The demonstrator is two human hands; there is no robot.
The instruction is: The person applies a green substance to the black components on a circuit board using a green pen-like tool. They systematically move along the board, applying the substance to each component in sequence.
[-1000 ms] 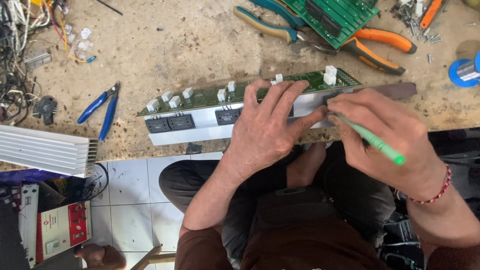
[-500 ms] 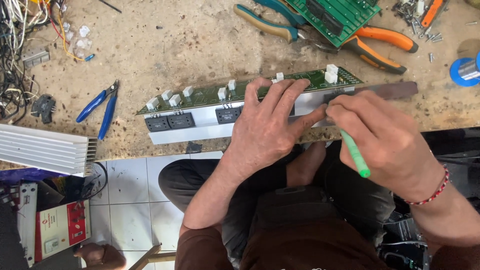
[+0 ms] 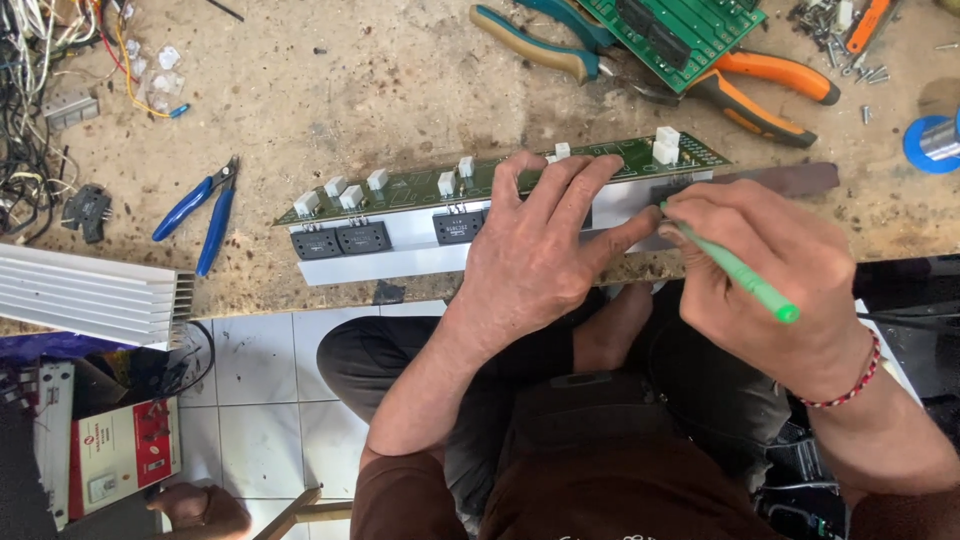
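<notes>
A long green circuit board (image 3: pixel 420 184) with small white connectors stands on edge against a white metal bar (image 3: pixel 400 250) that carries black transistors. My left hand (image 3: pixel 545 250) lies flat over the bar and board, fingers spread, pressing them down at the wooden bench edge. My right hand (image 3: pixel 770 275) grips a green pen-like tool (image 3: pixel 735 270) whose tip touches the bar's right part beside my left fingertips. A bracelet circles my right wrist.
Blue cutters (image 3: pixel 200 215) lie left of the board. Teal pliers (image 3: pixel 535 45), orange pliers (image 3: pixel 770 85) and a second green board (image 3: pixel 685 30) lie at the back. A ribbed heatsink (image 3: pixel 85 295) sits at left, wires (image 3: pixel 30 90) at far left, loose screws (image 3: pixel 835 25) at back right.
My right hand has turned the green tool: its free end swung from pointing down back out to the lower right. My left hand keeps pressing the board.
</notes>
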